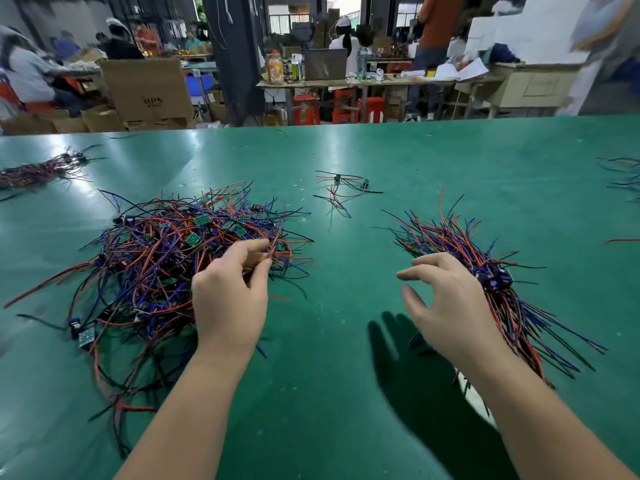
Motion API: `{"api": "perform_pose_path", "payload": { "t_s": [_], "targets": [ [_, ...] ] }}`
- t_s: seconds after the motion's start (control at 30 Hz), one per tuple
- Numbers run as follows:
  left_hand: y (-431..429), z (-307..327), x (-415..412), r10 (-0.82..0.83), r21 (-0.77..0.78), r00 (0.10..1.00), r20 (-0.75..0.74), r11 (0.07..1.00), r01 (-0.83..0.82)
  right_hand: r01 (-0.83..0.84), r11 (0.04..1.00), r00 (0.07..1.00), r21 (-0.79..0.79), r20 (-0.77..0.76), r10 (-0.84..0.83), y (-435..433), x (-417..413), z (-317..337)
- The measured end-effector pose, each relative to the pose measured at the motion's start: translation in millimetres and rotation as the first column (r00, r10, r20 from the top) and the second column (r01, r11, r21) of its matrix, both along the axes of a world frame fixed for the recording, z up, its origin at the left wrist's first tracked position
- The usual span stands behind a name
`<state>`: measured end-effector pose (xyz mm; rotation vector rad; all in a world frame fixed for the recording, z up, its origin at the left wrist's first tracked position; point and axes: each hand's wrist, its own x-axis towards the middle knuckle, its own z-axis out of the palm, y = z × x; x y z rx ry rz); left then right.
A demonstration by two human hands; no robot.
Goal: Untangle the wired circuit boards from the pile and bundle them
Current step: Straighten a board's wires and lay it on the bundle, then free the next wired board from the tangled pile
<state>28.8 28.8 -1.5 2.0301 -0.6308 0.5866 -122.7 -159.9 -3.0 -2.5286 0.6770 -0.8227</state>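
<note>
Forearms: both of mine reach in from the near edge over the green surface [329,393], bare and well apart.
Left hand [230,299]: thumb and fingertips are pinched together on a few thin wire ends [273,245] at the right fringe of the pile.
Right hand [446,303]: fingers are spread and loosely curved, gripping nothing. It hangs above its own shadow, just beside the bundle; I cannot tell whether it brushes it.
Pile [156,258]: left of centre, a tangled heap of red, blue and black wires with small green circuit boards [202,220] showing among them.
Bundle [491,271]: right of centre, wires lie roughly parallel with dark parts gathered at the middle. I see no tie on it.
Loose set [341,188]: one or two wired pieces lie alone farther out, between pile and bundle.
Far-left heap [38,171]: another gathered lot, well apart.
Progress: I judge this partway. A fair share is sorted to the right, yet the pile looks the larger mass.
Left to do: draw out the pinched strand, add it, work through the heap, then secure the bundle.
</note>
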Motion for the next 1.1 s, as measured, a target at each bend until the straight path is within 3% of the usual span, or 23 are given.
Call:
{"api": "perform_pose_path", "payload": {
  "t_s": [0.07,0.13,0.17,0.23,0.33,0.47,0.53,0.63,0.7,1.1],
  "targets": [
    [-5.3,2.8,-8.7,-0.145,-0.211,0.989,0.018,0.966,0.146,-0.074,0.987,0.992,0.140,0.109,0.059,6.0,2.4,0.3],
    [-11.8,2.3,-17.4,-0.258,-0.330,0.966,0.018,0.910,0.250,-0.208,0.867,0.972,0.453,0.193,0.133,12.3,5.3,2.4],
    [-14.9,0.4,-21.0,-0.297,-0.334,0.954,0.033,0.897,0.290,-0.296,0.747,0.953,0.596,0.237,0.189,16.2,6.7,3.3],
    [-19.6,-5.4,-26.7,-0.354,-0.243,0.931,0.090,0.899,0.365,-0.427,0.533,0.903,0.730,0.318,0.288,22.3,8.6,3.1],
    [-24.3,-13.7,-33.5,-0.476,-0.051,0.870,0.131,0.873,0.485,-0.516,0.361,0.850,0.777,0.411,0.329,29.4,11.2,-0.7],
    [-28.1,-16.8,-39.5,-0.602,0.034,0.798,0.032,0.798,0.602,-0.485,0.378,0.875,0.789,0.436,0.212,31.5,15.4,-3.6],
    [-28.6,-19.3,-39.7,-0.633,0.073,0.774,-0.020,0.771,0.633,-0.495,0.333,0.869,0.803,0.467,0.164,29.1,15.7,-2.2],
    [-27.3,-23.1,-35.0,-0.624,0.169,0.773,-0.109,0.755,0.633,-0.507,0.251,0.860,0.824,0.501,0.092,24.8,13.6,1.4],
    [-26.2,-23.1,-29.6,-0.594,0.216,0.801,-0.067,0.775,0.593,-0.504,0.251,0.860,0.827,0.507,0.057,22.4,13.0,1.9],
    [-22.7,-8.6,-30.9,-0.475,-0.134,0.880,-0.004,0.872,0.470,-0.457,0.306,0.885,0.835,0.462,0.061,22.7,13.5,-0.8]
  ]
}}
